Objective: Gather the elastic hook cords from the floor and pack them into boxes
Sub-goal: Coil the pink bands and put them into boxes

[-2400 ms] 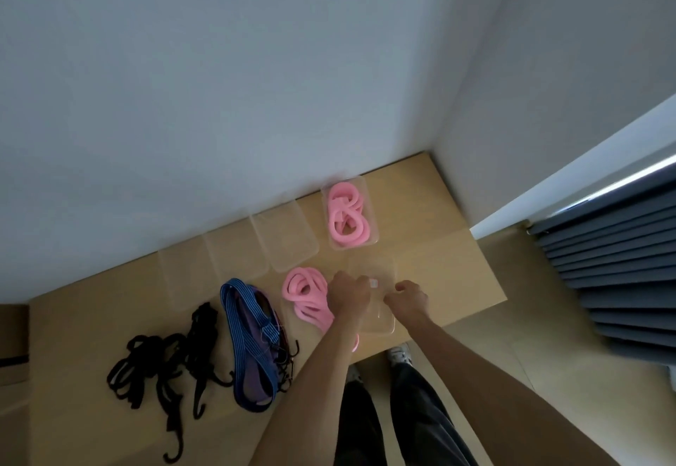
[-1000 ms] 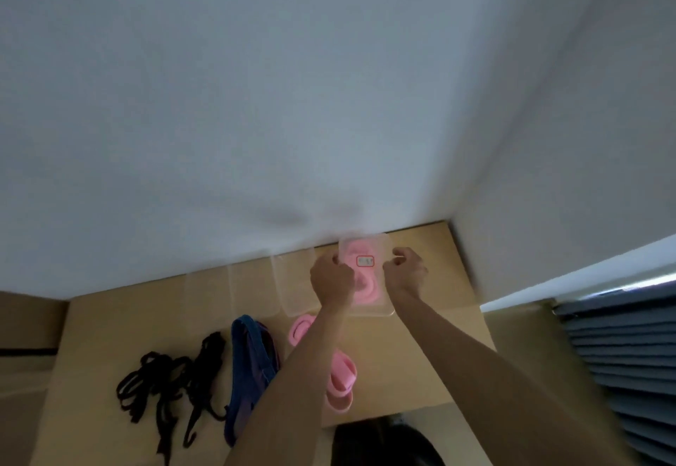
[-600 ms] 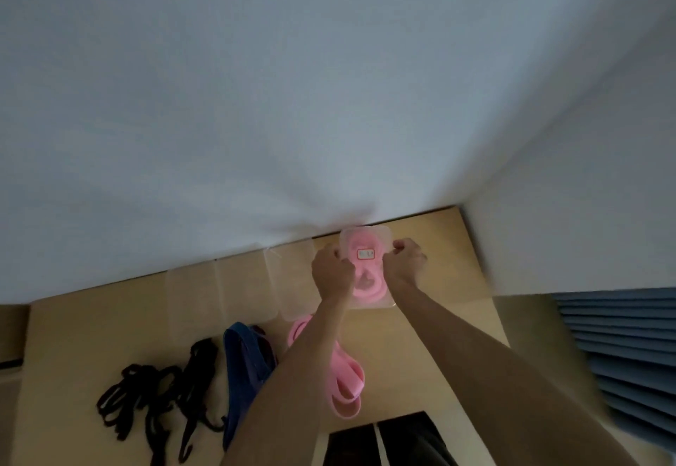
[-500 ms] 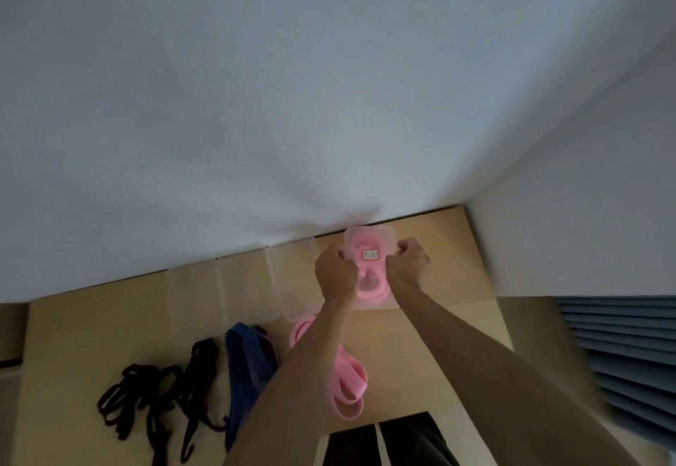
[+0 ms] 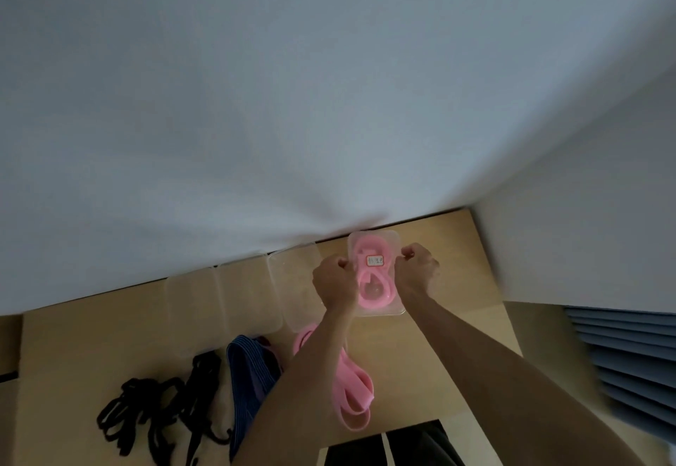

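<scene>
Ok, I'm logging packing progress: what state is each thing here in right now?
Box with pink cord: lid on, pressed at both long sides.
Left hand: curled on the box's left edge.
Right hand: curled on the box's right edge.
Three clear boxes: by the wall, no cords inside.
Loose pink cord: on the floor, unpacked.
Blue cord: bundled, unpacked.
Black cords: tangled, unpacked.

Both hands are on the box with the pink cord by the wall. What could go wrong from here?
1. The left hand and right hand press the lid from its sides only; a corner may stay unseated.
2. The pink cord fills the box; a loop could catch under the rim.
3. The loose pink cord lies under the left forearm and could get dragged.
</scene>
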`<action>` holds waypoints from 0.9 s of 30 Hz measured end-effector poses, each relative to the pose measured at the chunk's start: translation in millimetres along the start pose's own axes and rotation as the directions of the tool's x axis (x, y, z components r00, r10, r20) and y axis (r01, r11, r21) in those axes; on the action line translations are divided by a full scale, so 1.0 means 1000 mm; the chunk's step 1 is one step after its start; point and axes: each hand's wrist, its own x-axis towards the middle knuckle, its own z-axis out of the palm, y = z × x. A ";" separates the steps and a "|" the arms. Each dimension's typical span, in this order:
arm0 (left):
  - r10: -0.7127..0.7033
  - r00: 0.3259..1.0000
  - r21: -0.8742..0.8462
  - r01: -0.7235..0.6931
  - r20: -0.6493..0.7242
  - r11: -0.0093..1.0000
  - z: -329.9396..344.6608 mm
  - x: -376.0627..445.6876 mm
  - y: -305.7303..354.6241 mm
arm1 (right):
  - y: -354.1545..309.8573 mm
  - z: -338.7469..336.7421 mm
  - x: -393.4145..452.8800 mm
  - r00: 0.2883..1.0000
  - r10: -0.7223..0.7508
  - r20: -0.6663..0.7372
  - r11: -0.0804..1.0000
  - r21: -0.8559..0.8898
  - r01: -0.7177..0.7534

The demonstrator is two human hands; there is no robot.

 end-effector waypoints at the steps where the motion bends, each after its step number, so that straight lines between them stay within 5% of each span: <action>1: 0.005 1.000 0.008 -0.005 0.003 1.000 -0.001 0.002 0.001 | 0.000 0.002 0.000 1.000 -0.002 -0.003 1.000 0.004 0.002; 15: -0.127 0.988 0.090 0.119 0.092 0.989 -0.004 0.031 0.023 | -0.007 0.010 0.019 0.999 -0.054 0.005 0.993 -0.102 0.054; 22: 0.307 0.948 0.265 -0.317 0.079 0.910 0.001 0.019 0.027 | -0.014 0.008 0.008 0.948 -0.307 0.086 0.889 -0.331 0.318; 27: 0.416 0.902 0.289 -0.432 0.120 0.854 -0.002 0.020 0.016 | -0.012 0.006 0.010 0.937 -0.280 0.210 0.796 -0.495 0.348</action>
